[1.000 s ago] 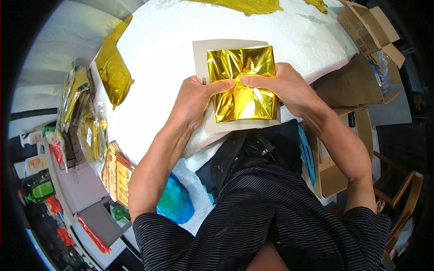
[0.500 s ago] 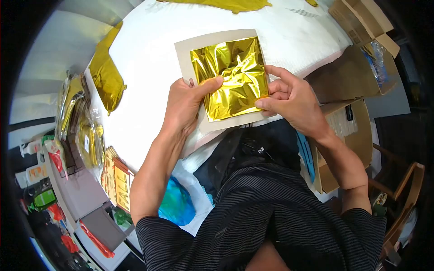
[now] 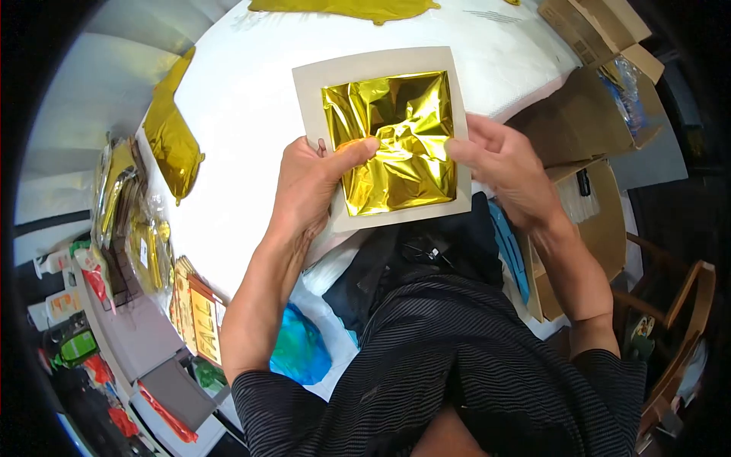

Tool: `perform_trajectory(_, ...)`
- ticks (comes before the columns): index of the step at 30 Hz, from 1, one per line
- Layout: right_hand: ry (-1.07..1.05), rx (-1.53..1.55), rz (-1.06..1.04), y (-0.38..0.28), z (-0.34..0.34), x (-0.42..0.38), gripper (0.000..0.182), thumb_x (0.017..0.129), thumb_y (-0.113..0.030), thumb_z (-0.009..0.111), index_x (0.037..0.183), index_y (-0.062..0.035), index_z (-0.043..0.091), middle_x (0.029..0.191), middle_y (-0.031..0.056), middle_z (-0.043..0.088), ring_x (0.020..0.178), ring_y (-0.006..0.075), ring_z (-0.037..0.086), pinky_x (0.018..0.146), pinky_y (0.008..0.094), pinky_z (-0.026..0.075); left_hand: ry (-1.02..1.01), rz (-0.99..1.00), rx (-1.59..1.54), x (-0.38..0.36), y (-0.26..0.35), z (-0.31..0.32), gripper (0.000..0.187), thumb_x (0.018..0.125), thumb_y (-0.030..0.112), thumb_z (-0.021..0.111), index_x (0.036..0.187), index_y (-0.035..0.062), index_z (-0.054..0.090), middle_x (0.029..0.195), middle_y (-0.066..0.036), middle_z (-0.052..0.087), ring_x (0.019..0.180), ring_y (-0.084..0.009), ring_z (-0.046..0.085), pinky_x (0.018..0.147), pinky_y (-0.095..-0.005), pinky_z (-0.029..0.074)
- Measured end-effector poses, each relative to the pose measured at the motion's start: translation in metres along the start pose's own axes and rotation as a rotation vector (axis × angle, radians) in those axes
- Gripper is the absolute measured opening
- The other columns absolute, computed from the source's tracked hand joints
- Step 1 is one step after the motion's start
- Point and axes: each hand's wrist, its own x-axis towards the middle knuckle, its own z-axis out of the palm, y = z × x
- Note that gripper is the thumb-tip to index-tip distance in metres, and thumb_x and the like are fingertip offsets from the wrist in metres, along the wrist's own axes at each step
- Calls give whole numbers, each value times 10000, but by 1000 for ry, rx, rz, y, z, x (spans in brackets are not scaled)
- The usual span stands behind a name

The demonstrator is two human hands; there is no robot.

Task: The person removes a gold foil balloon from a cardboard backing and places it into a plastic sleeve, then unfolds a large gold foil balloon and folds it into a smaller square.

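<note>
A folded sheet of shiny gold foil (image 3: 403, 183) lies on a beige card (image 3: 312, 84), held up over the white table (image 3: 236, 114). My left hand (image 3: 308, 183) grips the card at its left side, thumb pressed on the foil and fingers behind the card. At the right edge, my right hand (image 3: 506, 167) has its thumb on the foil's edge and its fingers bent beside or behind the card, partly hidden. The card's edge lies between thumb and fingers of both hands.
Gold foil shapes lie at the table's left (image 3: 173, 137) and far edge (image 3: 350, 7). Cardboard boxes (image 3: 560, 114) stand at the right. At the left are plastic-wrapped gold packets (image 3: 148, 244), a "FALL" sign (image 3: 205, 327) and a shelf with bottles. A blue bag (image 3: 301, 346) sits below.
The foil now lies flatter and more squarely on the card, whose right margin shows. My right hand has shifted right and its thumb has moved up the foil's edge.
</note>
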Motion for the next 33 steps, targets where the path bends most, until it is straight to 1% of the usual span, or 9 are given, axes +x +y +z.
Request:
perform_trajectory(2, -254, 282, 195, 3, -1, 3, 564, 953, -253, 772, 1352, 99, 585, 1261, 149, 690, 1089, 140, 665, 953, 296, 538, -14, -7, 28, -2, 1, 7, 290, 872, 86, 809, 1084, -85, 707, 958, -143, 760, 775, -158, 731, 711, -293, 606)
perform_trajectory(3, -236, 273, 172, 7, 1, 4, 443, 963, -234, 762, 1261, 75, 654, 1183, 113, 724, 1013, 124, 686, 922, 284, 549, -18, -12, 54, -2, 1, 10, 274, 870, 93, 810, 1067, -74, 717, 941, -131, 762, 766, -147, 726, 697, -285, 597)
perform_trajectory(6, -218, 271, 159, 3, 4, 3, 396, 949, -200, 771, 1225, 70, 683, 1140, 99, 740, 989, 123, 694, 895, 291, 561, -25, 4, 186, 0, -2, 13, 230, 878, 101, 801, 1036, -55, 740, 906, -106, 765, 745, -128, 714, 673, -270, 576)
perform_trajectory(16, -107, 239, 107, 20, -2, 3, 364, 913, -126, 786, 1217, 51, 697, 1114, 102, 751, 960, 144, 707, 876, 306, 571, -60, -17, 268, -2, 1, 37, 208, 890, 71, 781, 1036, -73, 745, 883, -111, 766, 717, -116, 704, 648, -267, 567)
perform_trajectory(20, -24, 77, 181, 24, -9, 0, 371, 888, -109, 805, 1213, 38, 703, 1082, 94, 752, 914, 145, 701, 840, 314, 581, -104, 1, 345, 0, 0, 47, 220, 896, 94, 771, 1032, -78, 748, 877, -117, 771, 723, -120, 706, 642, -281, 567)
perform_trajectory(22, 36, 80, 221, 35, -13, -2, 367, 888, -101, 803, 1209, 42, 700, 1093, 96, 748, 937, 143, 694, 856, 320, 573, -101, -2, 487, 1, 5, 53, 249, 880, 119, 794, 1018, -82, 747, 866, -125, 769, 726, -119, 706, 639, -287, 565)
perform_trajectory(28, 31, 252, 20, 54, -27, -15, 402, 891, -35, 770, 1270, 46, 663, 1182, 101, 728, 1037, 163, 686, 920, 324, 558, -193, -5, 402, 15, -13, 72, 216, 902, 96, 776, 1014, -85, 744, 894, -122, 775, 752, -123, 714, 672, -290, 572)
perform_trajectory(31, 120, 325, -49, 55, -31, -18, 316, 897, -50, 769, 1193, 40, 706, 1089, 78, 758, 947, 129, 699, 847, 308, 575, -240, -38, 395, 24, -17, 83, 208, 913, 98, 767, 1023, -77, 749, 908, -113, 777, 769, -123, 714, 694, -292, 573)
perform_trajectory(33, 150, 345, -71, 66, -38, -17, 321, 896, -45, 768, 1200, 37, 704, 1101, 79, 758, 957, 132, 701, 854, 308, 576, -280, -35, 404, 32, -18, 90, 213, 914, 104, 768, 1034, -71, 750, 906, -112, 777, 771, -123, 712, 699, -296, 573)
